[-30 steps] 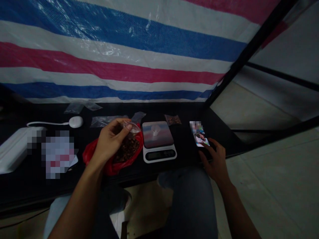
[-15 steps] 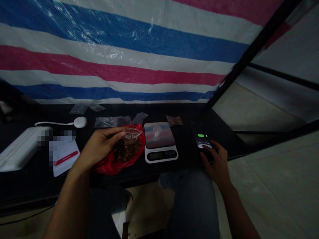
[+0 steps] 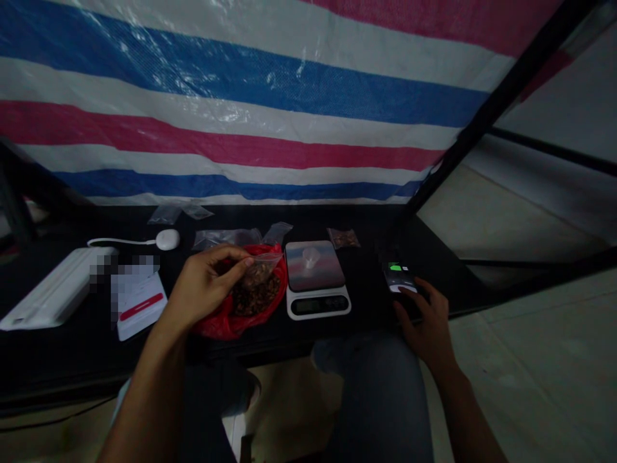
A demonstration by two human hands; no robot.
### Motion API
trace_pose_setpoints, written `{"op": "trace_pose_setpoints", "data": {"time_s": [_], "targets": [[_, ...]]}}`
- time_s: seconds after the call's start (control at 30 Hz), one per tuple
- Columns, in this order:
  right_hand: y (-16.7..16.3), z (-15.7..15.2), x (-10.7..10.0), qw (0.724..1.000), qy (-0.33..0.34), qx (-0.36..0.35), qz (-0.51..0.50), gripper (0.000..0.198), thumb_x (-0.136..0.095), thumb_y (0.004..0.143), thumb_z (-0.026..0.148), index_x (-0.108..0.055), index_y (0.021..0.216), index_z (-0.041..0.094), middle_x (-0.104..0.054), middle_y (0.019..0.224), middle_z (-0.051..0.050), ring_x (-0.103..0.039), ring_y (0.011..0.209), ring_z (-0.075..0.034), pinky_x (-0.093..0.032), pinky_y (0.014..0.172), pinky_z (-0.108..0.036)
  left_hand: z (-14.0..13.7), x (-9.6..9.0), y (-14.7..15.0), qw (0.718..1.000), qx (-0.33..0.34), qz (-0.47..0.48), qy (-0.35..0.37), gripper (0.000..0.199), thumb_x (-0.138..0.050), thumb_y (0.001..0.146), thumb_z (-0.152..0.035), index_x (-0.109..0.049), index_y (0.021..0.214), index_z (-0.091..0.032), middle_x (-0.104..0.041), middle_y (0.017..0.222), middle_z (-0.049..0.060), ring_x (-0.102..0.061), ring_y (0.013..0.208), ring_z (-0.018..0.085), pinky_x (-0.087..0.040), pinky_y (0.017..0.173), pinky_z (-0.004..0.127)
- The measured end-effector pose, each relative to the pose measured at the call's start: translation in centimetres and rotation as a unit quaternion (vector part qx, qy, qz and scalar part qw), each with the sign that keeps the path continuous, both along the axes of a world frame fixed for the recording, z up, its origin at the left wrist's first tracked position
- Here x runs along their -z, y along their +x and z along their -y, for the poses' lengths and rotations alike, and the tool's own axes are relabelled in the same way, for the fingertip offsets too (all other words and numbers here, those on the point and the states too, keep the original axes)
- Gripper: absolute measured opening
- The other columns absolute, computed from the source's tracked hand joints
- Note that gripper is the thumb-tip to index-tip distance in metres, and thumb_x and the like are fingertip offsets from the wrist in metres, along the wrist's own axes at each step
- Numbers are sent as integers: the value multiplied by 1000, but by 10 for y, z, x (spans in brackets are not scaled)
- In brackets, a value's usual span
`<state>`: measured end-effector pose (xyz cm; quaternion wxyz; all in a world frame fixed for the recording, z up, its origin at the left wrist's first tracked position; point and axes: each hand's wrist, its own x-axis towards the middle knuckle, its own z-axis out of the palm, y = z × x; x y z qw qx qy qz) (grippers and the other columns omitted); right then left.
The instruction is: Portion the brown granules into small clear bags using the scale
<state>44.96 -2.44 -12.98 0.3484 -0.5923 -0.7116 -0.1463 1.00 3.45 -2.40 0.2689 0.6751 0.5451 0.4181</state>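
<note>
My left hand (image 3: 212,276) pinches the top edge of a small clear zip bag (image 3: 263,262), which has some brown pieces in it. Right below the bag is a red plastic bag (image 3: 226,326), spread wide and filled with dark brown beans (image 3: 255,299). To its right stands a white kitchen scale (image 3: 318,306) with a small clear cup (image 3: 311,258) on its metal plate. Over at the right, a finger of my right hand (image 3: 429,321) touches the lower end of a lit phone (image 3: 399,278); its fingers are apart and it grips nothing.
A small filled bag (image 3: 344,238) lies behind the scale. Flat clear bags (image 3: 226,238) lie along the back of the black table (image 3: 371,225). On the left are a white round-ended cable (image 3: 168,240), a white case (image 3: 58,289) and a white-and-red card (image 3: 142,308). A striped tarp (image 3: 270,141) hangs behind.
The view has shifted slightly, so everything sits a little farther right. My left hand still holds the small bag over the beans, and my right hand stays at the phone.
</note>
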Motion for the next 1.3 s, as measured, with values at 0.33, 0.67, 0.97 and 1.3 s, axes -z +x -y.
{"op": "trace_pose_setpoints", "data": {"time_s": [0.33, 0.67, 0.97, 1.3], "targets": [[-1, 0, -1, 1000, 0, -5, -17, 28, -64, 95, 40, -69, 120, 27, -55, 138, -15, -54, 126, -39, -47, 100, -63, -3, 10, 3, 998, 4, 45, -34, 35, -73, 85, -52, -77, 100, -21, -80, 94, 6, -73, 85, 24, -58, 79, 35], [-2, -1, -1, 1000, 12, -6, 0, 29, -62, 97, 42, -67, 120, 25, -55, 136, -16, -54, 124, -39, -49, 97, -61, -4, 13, 6, 997, -73, 18, 10, 24, -70, 86, -46, -79, 81, -24, -80, 86, 3, -72, 83, 24, -56, 81, 35], [-3, -1, -1, 1000, 13, -7, -8, 28, -62, 97, 40, -67, 120, 26, -56, 136, -16, -54, 124, -38, -48, 98, -61, -1, 8, 11, 996, -82, 18, -9, 28, -73, 83, -50, -79, 90, -23, -81, 92, 5, -73, 84, 26, -58, 77, 36], [-4, 0, -2, 1000, 7, -3, -8, 28, -62, 98, 42, -66, 120, 25, -56, 137, -16, -55, 124, -38, -49, 98, -60, -1, 9, 13, 998, -39, -25, 45, 24, -67, 90, -44, -79, 88, -24, -76, 94, 5, -70, 89, 24, -53, 81, 36]]}}
